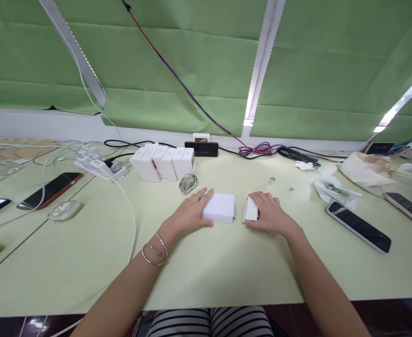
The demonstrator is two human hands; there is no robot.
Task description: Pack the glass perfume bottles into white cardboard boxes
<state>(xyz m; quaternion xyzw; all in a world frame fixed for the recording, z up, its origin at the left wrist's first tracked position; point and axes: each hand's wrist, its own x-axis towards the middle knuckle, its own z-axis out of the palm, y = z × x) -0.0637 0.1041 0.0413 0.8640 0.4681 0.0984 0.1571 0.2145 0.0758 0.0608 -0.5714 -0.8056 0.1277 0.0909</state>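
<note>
My left hand (192, 209) is closed round the left side of a white box (219, 207) lying on the table, thumb at its near edge and fingers at its far edge. A short gap to the right of it, my right hand (271, 213) grips a second white box piece (251, 209). Much of that piece is hidden under the palm and fingers. Just beyond my left hand lies a coiled cable (188, 183), apart from the box. Two small shiny bits (272, 180) rest beyond my right hand.
Behind my left hand stands a row of white boxes (164, 161). A phone showing digits (201, 149) leans at the back. On the left are a power strip (100, 164) and a dark phone (51, 189); another phone (358, 227) lies right. A white cable (132, 210) crosses the table.
</note>
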